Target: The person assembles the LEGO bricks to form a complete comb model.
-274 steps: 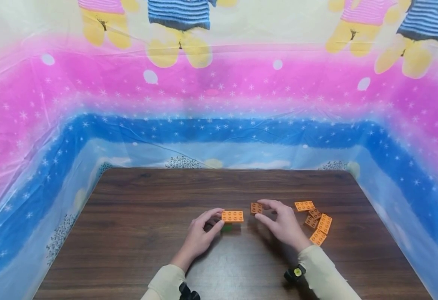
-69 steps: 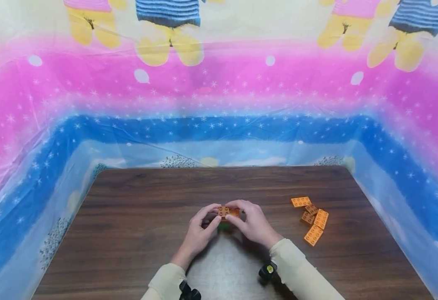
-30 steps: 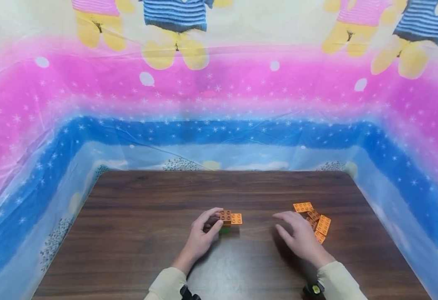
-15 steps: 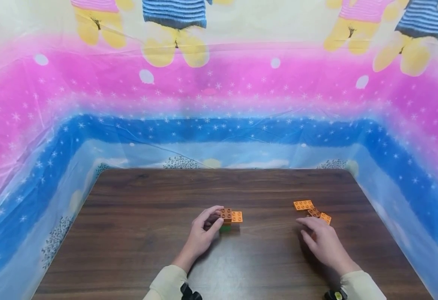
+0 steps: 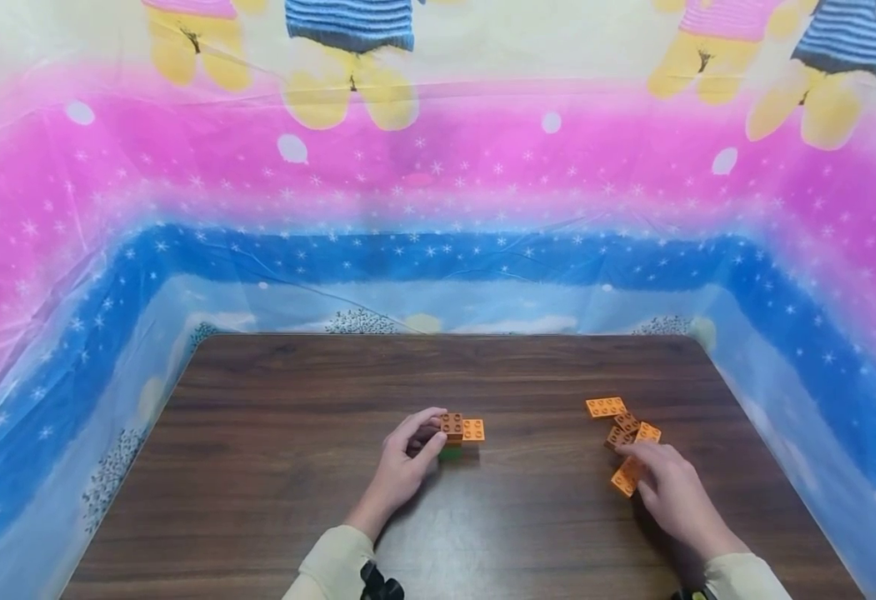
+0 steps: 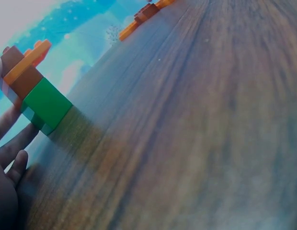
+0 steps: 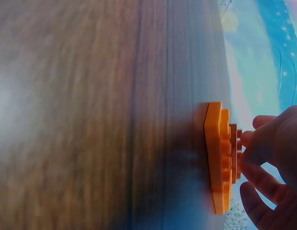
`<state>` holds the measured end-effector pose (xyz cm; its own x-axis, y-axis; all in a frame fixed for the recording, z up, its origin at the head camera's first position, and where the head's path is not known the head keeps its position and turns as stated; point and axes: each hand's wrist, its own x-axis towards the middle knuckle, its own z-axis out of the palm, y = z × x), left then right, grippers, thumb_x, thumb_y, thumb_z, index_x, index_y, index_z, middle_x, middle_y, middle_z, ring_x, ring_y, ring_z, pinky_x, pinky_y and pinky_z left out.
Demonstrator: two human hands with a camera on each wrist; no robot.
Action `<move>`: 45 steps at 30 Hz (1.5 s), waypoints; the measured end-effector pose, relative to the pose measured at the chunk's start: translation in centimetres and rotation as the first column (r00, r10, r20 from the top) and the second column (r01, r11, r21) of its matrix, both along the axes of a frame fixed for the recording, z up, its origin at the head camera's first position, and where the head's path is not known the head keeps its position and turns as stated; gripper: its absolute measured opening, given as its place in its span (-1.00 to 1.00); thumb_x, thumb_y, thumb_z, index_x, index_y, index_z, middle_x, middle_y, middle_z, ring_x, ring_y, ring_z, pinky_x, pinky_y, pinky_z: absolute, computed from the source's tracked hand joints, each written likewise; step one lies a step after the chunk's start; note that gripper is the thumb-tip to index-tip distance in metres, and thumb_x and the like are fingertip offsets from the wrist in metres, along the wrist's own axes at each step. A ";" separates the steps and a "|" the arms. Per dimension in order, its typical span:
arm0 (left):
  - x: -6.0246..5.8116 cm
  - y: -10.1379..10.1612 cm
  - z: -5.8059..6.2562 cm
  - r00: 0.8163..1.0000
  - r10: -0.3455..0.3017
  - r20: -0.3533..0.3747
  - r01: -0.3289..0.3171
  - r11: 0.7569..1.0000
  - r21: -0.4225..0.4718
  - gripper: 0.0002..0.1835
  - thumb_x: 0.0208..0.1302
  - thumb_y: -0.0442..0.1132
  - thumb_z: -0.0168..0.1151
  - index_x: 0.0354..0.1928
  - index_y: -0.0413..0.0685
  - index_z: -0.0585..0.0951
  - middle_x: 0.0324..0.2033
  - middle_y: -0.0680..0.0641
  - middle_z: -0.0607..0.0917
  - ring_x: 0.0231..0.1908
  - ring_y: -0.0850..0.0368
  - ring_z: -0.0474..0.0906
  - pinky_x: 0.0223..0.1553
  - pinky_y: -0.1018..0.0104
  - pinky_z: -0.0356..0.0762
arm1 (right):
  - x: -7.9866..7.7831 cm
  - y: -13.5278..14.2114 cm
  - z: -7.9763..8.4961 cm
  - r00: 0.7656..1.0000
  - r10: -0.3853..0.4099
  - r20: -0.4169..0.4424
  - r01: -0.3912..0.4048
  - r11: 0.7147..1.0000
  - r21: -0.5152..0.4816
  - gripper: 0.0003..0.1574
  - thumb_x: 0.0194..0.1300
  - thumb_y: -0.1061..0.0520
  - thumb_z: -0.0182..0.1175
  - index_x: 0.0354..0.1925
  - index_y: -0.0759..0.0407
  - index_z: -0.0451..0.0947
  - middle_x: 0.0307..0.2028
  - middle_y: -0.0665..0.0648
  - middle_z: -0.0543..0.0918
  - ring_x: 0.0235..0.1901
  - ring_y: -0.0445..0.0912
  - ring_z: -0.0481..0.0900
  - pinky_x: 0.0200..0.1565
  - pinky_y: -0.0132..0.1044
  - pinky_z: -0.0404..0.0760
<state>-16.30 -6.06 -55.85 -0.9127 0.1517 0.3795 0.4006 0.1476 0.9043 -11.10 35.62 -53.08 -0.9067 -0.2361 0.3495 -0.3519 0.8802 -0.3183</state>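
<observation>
My left hand (image 5: 402, 468) grips a small stack of toy bricks standing on the table. A brown brick (image 5: 452, 425) tops the stack, above an orange brick (image 5: 473, 430) that sticks out to the right. Below these, the left wrist view shows another brown brick (image 6: 27, 82) and a green brick (image 6: 48, 105) at the base. Over the loose bricks at the right, my right hand (image 5: 676, 492) covers part of an orange brick (image 5: 648, 432); another orange brick (image 5: 623, 481) lies by its fingers. Whether the fingertips touch a brick, I cannot tell.
Behind the right hand lie an orange brick (image 5: 605, 407) and two brown bricks, one brown brick (image 5: 628, 422) overlapping its neighbours in view. The wooden table (image 5: 295, 392) ends at a patterned cloth (image 5: 438, 258) along its back and sides.
A brown brick has been added on top of the left hand's stack. My right hand has since left the stack and moved right, to the loose bricks. The left hand stays in place.
</observation>
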 end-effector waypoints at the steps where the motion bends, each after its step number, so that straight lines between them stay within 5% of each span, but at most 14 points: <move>1: 0.0 0.0 0.0 1.000 -0.001 -0.002 0.001 1.000 0.002 -0.62 0.47 -0.27 0.32 0.27 0.07 0.65 0.00 -0.04 0.73 -0.04 0.12 0.70 -0.10 0.32 0.59 | 0.1 0.1 0.0 1.000 -0.002 0.002 0.002 1.000 0.001 -0.37 0.03 0.56 0.37 0.06 0.15 0.73 -0.01 0.15 0.76 -0.02 0.12 0.67 0.00 0.21 0.63; 15: -0.1 0.0 0.1 1.000 -0.008 0.004 0.008 1.000 -0.001 -0.63 0.48 -0.26 0.32 0.27 0.06 0.65 0.01 -0.04 0.73 -0.02 0.10 0.70 -0.08 0.30 0.59 | 0.1 0.7 -0.1 0.999 -0.006 0.031 0.004 0.999 0.051 -0.58 0.14 0.36 0.49 0.00 0.19 0.76 -0.02 0.17 0.76 -0.04 0.15 0.68 0.01 0.22 0.63; 27: 0.1 -0.2 0.1 1.000 -0.005 0.024 0.005 1.000 -0.025 -0.62 0.49 -0.24 0.31 0.28 -0.02 0.64 0.01 -0.03 0.73 -0.01 0.04 0.69 -0.07 0.30 0.58 | 0.4 0.5 0.0 0.991 -0.043 0.130 0.032 0.996 0.082 -0.59 0.21 0.17 0.54 0.05 0.15 0.76 -0.01 0.15 0.75 -0.04 0.11 0.67 -0.03 0.19 0.64; 45: 0.1 -0.2 0.3 1.000 -0.003 0.023 0.004 1.000 -0.025 -0.63 0.49 -0.22 0.31 0.28 0.13 0.65 0.01 -0.01 0.73 -0.01 0.07 0.69 -0.07 0.30 0.58 | 0.2 0.9 -1.0 0.994 -0.035 0.101 0.030 0.999 0.043 -0.48 0.19 0.07 0.59 0.08 0.20 0.74 -0.08 0.09 0.72 -0.13 -0.03 0.66 -0.15 0.02 0.66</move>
<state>-16.15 -6.29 -55.58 -0.9206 0.1645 0.3542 0.3801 0.1693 0.9093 -10.86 36.52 -54.06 -0.9445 -0.2183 0.2456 -0.2905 0.9040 -0.3138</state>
